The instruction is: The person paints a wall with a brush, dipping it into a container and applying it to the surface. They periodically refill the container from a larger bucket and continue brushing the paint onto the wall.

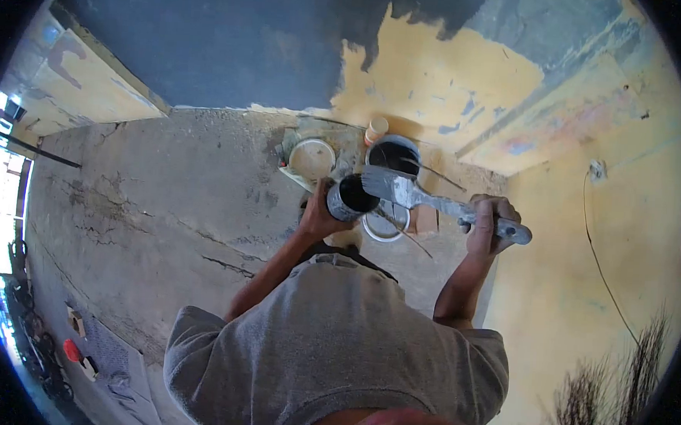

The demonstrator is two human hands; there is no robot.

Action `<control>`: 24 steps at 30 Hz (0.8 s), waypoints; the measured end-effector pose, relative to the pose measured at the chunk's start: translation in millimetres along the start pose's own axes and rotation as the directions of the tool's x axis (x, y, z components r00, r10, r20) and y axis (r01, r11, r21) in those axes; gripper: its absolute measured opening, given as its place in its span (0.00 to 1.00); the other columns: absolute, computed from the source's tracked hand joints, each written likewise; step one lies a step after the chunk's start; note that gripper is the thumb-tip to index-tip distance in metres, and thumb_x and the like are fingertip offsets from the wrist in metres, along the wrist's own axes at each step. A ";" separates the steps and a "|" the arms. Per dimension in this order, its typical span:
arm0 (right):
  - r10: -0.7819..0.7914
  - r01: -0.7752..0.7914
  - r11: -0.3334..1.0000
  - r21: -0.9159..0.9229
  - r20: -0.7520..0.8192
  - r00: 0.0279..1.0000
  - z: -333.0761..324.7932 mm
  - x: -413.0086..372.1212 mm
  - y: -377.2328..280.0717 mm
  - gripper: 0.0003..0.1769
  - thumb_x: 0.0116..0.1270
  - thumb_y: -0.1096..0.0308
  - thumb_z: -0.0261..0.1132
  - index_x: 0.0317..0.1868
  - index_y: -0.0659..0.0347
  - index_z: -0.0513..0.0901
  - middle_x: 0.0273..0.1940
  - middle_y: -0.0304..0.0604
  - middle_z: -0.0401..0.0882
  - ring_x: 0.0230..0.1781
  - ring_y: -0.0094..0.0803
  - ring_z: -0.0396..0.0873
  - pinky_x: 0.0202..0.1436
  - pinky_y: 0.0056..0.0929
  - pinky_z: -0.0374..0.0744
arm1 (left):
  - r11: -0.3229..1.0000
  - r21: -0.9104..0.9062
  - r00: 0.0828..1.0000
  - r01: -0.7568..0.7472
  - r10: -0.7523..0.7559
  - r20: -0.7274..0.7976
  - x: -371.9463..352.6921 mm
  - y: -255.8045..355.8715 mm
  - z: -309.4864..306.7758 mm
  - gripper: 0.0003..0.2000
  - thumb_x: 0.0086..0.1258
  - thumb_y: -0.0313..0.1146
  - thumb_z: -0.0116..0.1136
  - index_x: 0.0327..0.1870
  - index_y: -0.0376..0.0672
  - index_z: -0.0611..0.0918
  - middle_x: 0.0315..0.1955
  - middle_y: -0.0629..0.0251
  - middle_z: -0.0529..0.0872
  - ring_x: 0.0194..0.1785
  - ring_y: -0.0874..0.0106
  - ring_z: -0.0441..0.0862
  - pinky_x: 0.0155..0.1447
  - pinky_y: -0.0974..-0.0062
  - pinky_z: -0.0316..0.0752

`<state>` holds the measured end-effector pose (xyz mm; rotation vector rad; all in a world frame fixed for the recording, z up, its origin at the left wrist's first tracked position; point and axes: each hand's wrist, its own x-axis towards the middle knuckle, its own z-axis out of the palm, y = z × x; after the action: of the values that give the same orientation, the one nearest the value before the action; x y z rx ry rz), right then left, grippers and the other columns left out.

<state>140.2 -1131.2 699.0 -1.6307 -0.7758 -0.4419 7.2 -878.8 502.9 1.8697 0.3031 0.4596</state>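
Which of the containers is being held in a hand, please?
The small container with dark contents, gripped in the left hand; it alone is held.

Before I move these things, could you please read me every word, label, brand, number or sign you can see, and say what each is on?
No text can be read here.
Container in the left hand: marks on its side, too blurred to tell whether they are writing.
Small pot near the wall: too small to read.
Brush in the right hand: no legible lettering.
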 end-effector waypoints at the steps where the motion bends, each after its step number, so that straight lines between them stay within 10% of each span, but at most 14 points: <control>1: 0.017 -0.018 0.990 0.140 0.004 1.000 1.1 3.7 -8.1 0.14 0.65 0.71 0.60 0.20 0.61 0.71 0.14 0.36 0.72 0.10 0.20 0.66 0.13 0.23 0.63 | 1.000 0.018 1.000 -0.004 0.004 0.001 2.9 8.8 -2.3 0.47 0.34 0.40 0.81 0.59 0.38 0.65 0.47 0.46 0.78 0.53 0.50 0.78 0.55 0.57 0.74; 8: -0.081 0.080 0.997 0.017 0.315 0.945 16.6 19.3 -11.7 0.16 0.67 0.70 0.59 0.20 0.60 0.72 0.17 0.36 0.74 0.12 0.18 0.67 0.17 0.24 0.66 | 0.988 0.154 1.000 -0.018 0.016 0.015 12.6 28.5 -0.8 0.46 0.33 0.39 0.81 0.57 0.36 0.66 0.48 0.46 0.78 0.53 0.48 0.77 0.57 0.56 0.73; 10: 0.341 -0.350 0.934 -0.068 0.457 0.821 29.5 21.1 -20.5 0.12 0.65 0.69 0.64 0.24 0.62 0.77 0.18 0.42 0.77 0.15 0.31 0.74 0.22 0.30 0.70 | 0.941 0.324 0.993 -0.099 0.073 0.091 10.1 40.7 -0.5 0.46 0.32 0.39 0.81 0.56 0.37 0.67 0.47 0.47 0.77 0.52 0.48 0.76 0.58 0.55 0.71; 13: 0.300 -0.286 0.950 -0.122 0.606 0.737 43.6 25.2 -24.5 0.10 0.67 0.66 0.64 0.31 0.65 0.81 0.23 0.45 0.80 0.20 0.37 0.78 0.27 0.31 0.74 | 0.958 0.259 0.991 -0.123 0.106 0.078 10.7 43.8 5.9 0.45 0.32 0.39 0.81 0.56 0.38 0.67 0.45 0.49 0.78 0.52 0.48 0.75 0.58 0.56 0.70; 24: 0.269 -0.251 0.961 -0.116 0.594 0.758 44.7 22.2 -12.5 0.10 0.67 0.66 0.64 0.32 0.64 0.80 0.23 0.47 0.80 0.23 0.35 0.81 0.29 0.32 0.75 | 0.985 0.170 0.999 -0.037 0.033 0.030 24.1 51.3 8.9 0.46 0.34 0.40 0.81 0.57 0.38 0.66 0.48 0.48 0.76 0.54 0.49 0.75 0.57 0.56 0.72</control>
<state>141.2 -1081.7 713.3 -1.8984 -0.9902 0.3036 31.9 -893.3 552.6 2.0488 0.2996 0.4432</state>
